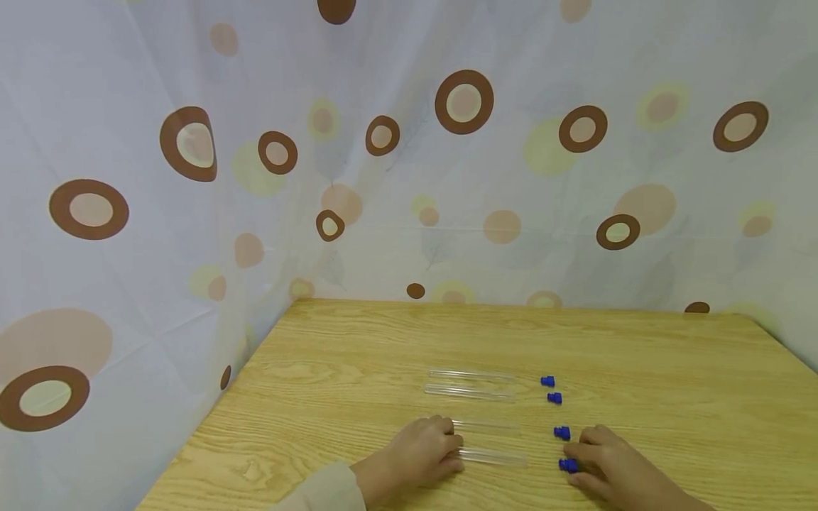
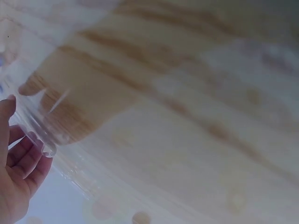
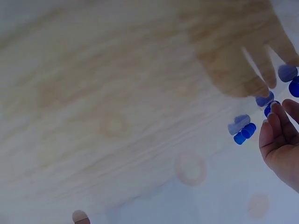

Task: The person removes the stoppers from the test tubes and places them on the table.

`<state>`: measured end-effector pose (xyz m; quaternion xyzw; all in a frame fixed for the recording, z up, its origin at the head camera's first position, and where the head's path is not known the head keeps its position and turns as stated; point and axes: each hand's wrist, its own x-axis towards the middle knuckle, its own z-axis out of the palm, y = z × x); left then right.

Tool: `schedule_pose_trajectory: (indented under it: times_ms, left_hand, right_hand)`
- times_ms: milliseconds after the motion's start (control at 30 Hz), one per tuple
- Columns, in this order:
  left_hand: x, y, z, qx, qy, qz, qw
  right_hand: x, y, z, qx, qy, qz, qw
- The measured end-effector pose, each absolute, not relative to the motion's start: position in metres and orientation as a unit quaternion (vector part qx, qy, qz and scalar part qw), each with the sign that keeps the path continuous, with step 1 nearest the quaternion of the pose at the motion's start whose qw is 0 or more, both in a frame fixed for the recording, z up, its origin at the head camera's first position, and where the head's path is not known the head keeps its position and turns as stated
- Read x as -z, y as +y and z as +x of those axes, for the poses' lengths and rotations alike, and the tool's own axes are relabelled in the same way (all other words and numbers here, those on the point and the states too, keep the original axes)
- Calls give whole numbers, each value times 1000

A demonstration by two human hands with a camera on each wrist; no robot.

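My left hand [image 1: 424, 448] is over the left ends of the two nearer clear tubes. The nearest tube [image 1: 492, 456] has its end between the loosely bent thumb and fingers. In the left wrist view that tube [image 2: 41, 135] crosses in front of the fingertips. My right hand [image 1: 610, 461] is beside the nearest blue cap [image 1: 567, 465], thumb and index finger on either side of it. A gap shows between thumb and fingers in the right wrist view, with blue caps [image 3: 245, 134] close by. Whether the fingertips touch the cap is unclear.
Two more clear tubes [image 1: 469, 392] lie farther back, and another tube [image 1: 487, 426] lies beside the nearest. Three other blue caps [image 1: 554, 398] line up to their right. The wooden table [image 1: 332, 355] meets a dotted curtain [image 1: 396, 262] at its back and left.
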<state>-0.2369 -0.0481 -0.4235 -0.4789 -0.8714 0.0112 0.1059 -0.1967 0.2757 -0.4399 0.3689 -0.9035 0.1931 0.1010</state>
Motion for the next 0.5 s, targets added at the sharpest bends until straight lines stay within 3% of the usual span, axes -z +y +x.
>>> schedule_pose_trajectory:
  times_ms: [333, 500]
  left_hand:
    - [420, -54, -235, 13, -864, -487, 128]
    - [421, -58, -237, 22, -849, -496, 181]
  right_hand:
    - [433, 283, -191, -191, -922, 327, 83]
    - [430, 282, -188, -167, -930, 285, 160]
